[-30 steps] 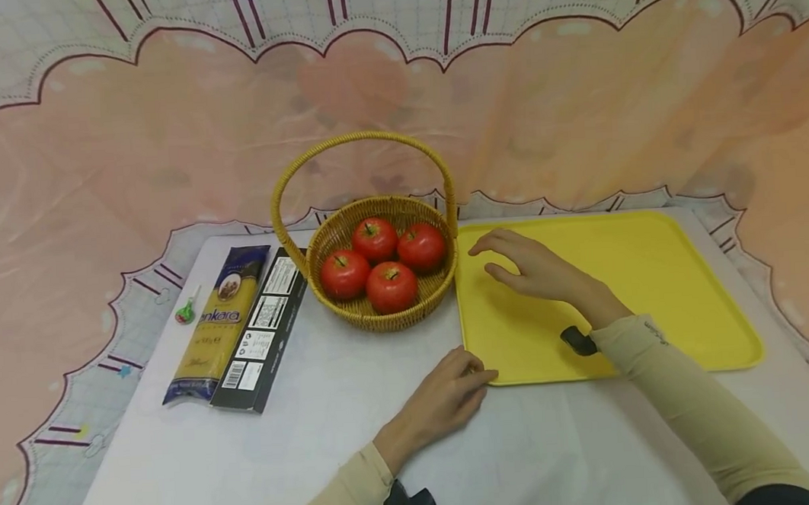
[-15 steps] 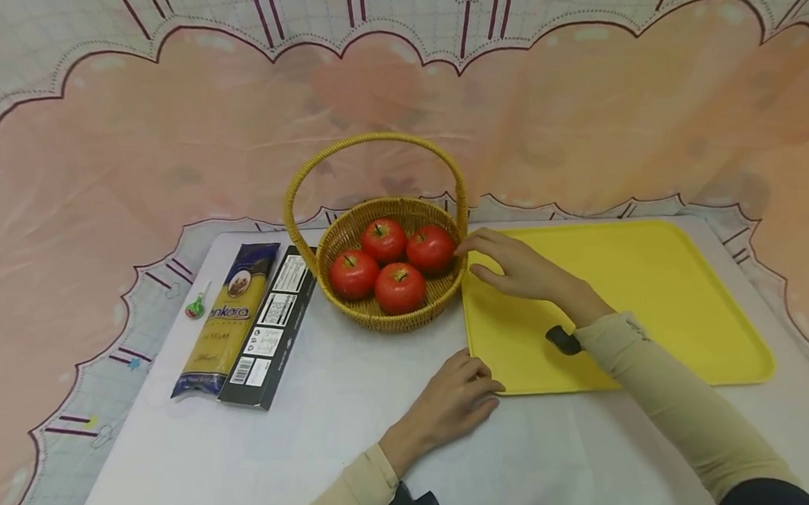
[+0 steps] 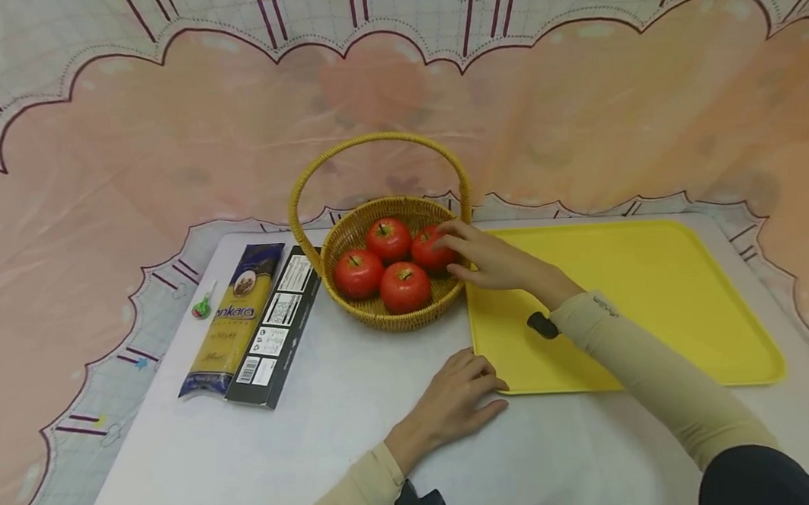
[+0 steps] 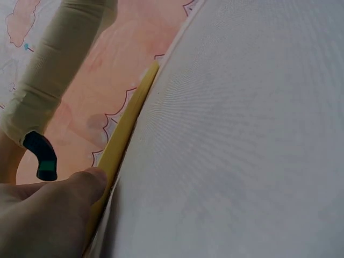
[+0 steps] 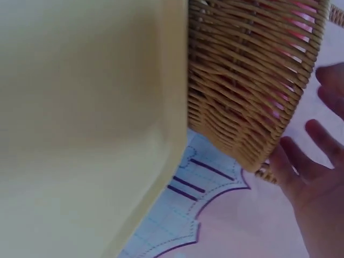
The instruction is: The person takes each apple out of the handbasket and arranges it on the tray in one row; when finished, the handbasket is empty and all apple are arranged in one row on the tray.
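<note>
In the head view a wicker basket (image 3: 396,323) with a tall arched handle holds several red apples. My right hand (image 3: 493,261) reaches over the basket's right rim, its fingers spread and loosely bent above the rightmost apple (image 3: 427,254), partly covering it. Whether they touch it I cannot tell. The right wrist view shows that hand (image 5: 317,180) beside the basket's woven side (image 5: 247,80), apart from the apples glimpsed through the weave. My left hand (image 3: 453,396) rests at the near left corner of a yellow tray (image 3: 627,302). Its thumb lies against the tray's edge (image 4: 121,134) in the left wrist view.
Left of the basket lie a yellow and blue pasta packet (image 3: 233,322) and a long black box (image 3: 278,328) with white labels. A small green wrapped lollipop (image 3: 201,307) sits beside the packet. A patterned cloth (image 3: 249,169) hangs behind the white table (image 3: 358,407).
My right hand has moved left from above the tray to over the basket's right side and the rightmost apple. The left hand stays at the tray corner. The head view has shifted slightly.
</note>
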The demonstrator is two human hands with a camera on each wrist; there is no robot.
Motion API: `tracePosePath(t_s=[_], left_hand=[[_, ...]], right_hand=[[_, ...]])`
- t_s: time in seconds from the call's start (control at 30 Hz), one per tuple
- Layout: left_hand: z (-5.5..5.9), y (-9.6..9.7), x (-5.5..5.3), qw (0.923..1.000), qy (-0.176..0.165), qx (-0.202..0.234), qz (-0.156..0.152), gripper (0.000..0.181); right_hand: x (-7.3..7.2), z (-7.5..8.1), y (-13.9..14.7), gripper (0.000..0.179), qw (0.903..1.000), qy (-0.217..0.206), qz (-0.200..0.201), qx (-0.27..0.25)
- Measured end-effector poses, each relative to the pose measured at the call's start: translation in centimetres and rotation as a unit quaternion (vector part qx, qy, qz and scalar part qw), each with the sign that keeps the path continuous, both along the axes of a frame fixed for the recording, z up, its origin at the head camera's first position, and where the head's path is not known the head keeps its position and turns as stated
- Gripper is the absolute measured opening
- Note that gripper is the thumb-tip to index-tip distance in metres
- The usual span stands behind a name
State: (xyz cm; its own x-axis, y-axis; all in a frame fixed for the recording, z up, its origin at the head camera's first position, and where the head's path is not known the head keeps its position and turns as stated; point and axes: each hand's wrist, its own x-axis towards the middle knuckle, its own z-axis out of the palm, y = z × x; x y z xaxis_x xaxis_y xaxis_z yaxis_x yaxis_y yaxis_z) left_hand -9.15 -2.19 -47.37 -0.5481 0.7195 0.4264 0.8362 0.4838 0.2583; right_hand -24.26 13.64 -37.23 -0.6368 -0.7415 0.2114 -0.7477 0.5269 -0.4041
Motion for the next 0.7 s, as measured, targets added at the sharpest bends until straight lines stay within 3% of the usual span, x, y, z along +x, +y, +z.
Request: tracePosePath(t_s=[0.33,0.47,0.7], left_hand=[[0.1,-0.3,0.0,0.9999,-0.009,-0.008,0.0,0.016],[0.1,-0.2,0.1,0.9999,-0.004,-0.01,-0.002,0.016],[-0.2,-0.2,0.1,0.9999,0.006,-0.015,0.002,0.015]], right_hand=[[-1.8,0.4,-2.4,0.037,0.9973,-0.008,0.033,0.065],[-2.7,0.6,-3.0,0.039,0.9932,-0.049,0.04,0.098],[-4.1,1.0,-4.3,0.046,0.9766,-0.114,0.023,0.181]])
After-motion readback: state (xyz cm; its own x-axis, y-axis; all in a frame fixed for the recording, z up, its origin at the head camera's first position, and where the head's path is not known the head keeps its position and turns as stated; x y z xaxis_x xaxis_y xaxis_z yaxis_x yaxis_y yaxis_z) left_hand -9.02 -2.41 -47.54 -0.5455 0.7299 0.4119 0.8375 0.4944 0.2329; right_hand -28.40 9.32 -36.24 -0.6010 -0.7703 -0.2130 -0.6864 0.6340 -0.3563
